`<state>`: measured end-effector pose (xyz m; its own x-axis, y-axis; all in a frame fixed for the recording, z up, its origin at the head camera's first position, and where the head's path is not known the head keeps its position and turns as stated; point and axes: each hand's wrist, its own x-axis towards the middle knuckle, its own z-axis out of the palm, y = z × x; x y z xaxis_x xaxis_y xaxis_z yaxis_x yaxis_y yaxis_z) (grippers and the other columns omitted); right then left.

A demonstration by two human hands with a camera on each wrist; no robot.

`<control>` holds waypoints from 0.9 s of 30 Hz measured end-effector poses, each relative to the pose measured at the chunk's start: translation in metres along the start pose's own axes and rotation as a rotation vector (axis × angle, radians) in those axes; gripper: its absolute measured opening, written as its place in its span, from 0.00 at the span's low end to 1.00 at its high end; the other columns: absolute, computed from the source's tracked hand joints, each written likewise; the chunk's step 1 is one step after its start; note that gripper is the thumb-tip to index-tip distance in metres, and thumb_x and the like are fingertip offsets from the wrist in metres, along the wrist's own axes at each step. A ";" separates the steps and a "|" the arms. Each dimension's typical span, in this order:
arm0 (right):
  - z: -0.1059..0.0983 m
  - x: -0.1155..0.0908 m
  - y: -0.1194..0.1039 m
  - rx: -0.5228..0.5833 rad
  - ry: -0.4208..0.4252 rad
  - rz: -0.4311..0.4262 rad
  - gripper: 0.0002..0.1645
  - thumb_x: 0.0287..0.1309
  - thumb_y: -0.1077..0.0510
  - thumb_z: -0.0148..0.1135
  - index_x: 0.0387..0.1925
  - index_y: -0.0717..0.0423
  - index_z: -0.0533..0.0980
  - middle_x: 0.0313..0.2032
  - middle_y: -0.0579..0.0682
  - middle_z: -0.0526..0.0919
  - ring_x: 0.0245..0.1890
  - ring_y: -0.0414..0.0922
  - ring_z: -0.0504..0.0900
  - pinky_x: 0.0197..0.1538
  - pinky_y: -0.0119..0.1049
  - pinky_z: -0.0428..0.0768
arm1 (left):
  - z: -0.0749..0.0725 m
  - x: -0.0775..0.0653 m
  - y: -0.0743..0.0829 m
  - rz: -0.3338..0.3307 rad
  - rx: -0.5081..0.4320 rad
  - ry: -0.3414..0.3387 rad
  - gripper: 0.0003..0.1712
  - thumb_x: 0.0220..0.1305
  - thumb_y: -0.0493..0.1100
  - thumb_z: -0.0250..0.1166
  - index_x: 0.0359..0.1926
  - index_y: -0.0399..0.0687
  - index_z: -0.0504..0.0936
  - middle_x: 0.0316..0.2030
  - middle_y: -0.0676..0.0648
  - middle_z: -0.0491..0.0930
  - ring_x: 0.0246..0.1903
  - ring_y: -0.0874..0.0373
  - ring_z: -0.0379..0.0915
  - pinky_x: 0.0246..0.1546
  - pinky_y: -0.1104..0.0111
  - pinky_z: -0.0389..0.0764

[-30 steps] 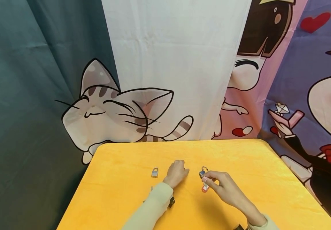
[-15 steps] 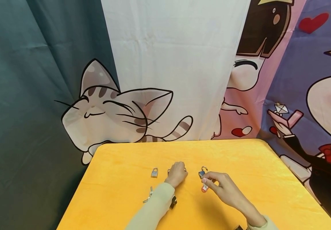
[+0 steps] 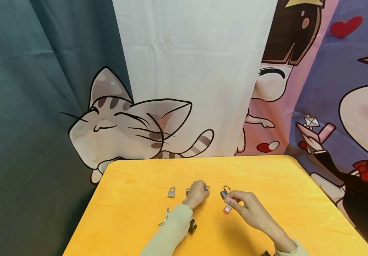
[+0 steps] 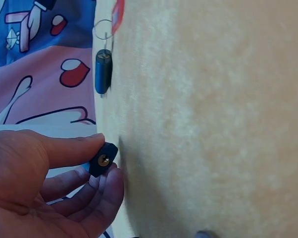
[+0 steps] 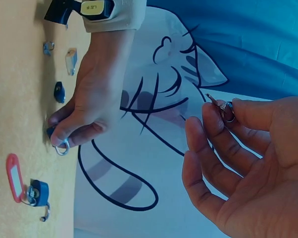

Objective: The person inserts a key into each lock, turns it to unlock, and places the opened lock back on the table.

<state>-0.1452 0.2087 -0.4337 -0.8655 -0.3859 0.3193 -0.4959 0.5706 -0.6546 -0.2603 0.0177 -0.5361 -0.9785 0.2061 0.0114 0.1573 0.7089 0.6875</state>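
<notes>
A small blue padlock (image 4: 103, 161) is pinched between the thumb and fingers of my left hand (image 3: 196, 195), low over the table, its keyhole showing in the left wrist view. The shackle (image 5: 63, 148) sticks out past the fingertips. My right hand (image 3: 246, 206) pinches a small key with a metal ring (image 5: 223, 106) between thumb and index finger, the other fingers loosely bent. Beyond its fingertips in the head view lies another blue padlock (image 3: 223, 194) with its shackle swung open. A key ring with a red tag (image 5: 14, 177) hangs from that padlock.
On the yellow table (image 3: 267, 174), a grey padlock (image 3: 171, 193) and a loose bunch of keys (image 3: 165, 217) lie left of my left hand. One more blue padlock (image 5: 59, 92) is partly hidden behind that hand in the head view. A patterned curtain (image 3: 184, 71) hangs behind.
My left hand has shifted slightly and turned, so the shackle of its padlock now shows at the fingertips. The keys and a padlock beside the left arm have come into view. The right hand stays put.
</notes>
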 end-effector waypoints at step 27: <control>-0.009 0.013 -0.031 -0.020 0.155 -0.109 0.12 0.68 0.58 0.58 0.34 0.34 0.80 0.28 0.31 0.81 0.25 0.31 0.74 0.29 0.28 0.74 | -0.072 -0.034 0.045 0.156 -0.342 0.293 0.07 0.60 0.42 0.71 0.39 0.46 0.86 0.30 0.52 0.83 0.28 0.67 0.75 0.31 0.76 0.79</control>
<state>-0.1418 0.1926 -0.4025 -0.8063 -0.3306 0.4904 -0.5873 0.5462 -0.5974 -0.2298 -0.0057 -0.4530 -0.9509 0.0586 0.3039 0.3003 0.4121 0.8602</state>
